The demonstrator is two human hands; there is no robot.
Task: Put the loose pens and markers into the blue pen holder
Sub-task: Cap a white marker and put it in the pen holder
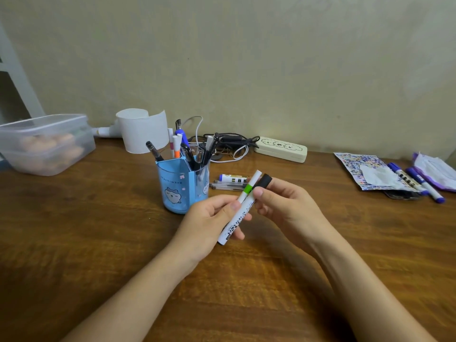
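The blue pen holder point(178, 186) stands upright on the wooden desk, left of my hands, with several pens and markers in it. My left hand point(209, 223) grips a white marker with a black cap point(234, 222) and a thinner white pen with a green band point(249, 187), held together and tilted up to the right. My right hand point(283, 206) pinches the same pair near the black cap point(265, 180). A blue-capped marker point(233, 179) and clear pens point(225, 186) lie on the desk behind my hands. Blue markers point(417, 182) lie at the far right.
A clear plastic box point(47, 144) sits at the back left, with a paper roll point(143, 130) beside it. Tangled cables point(227, 144) and a cream case point(281, 149) lie along the wall. A patterned packet with tissue point(370, 172) rests at the right.
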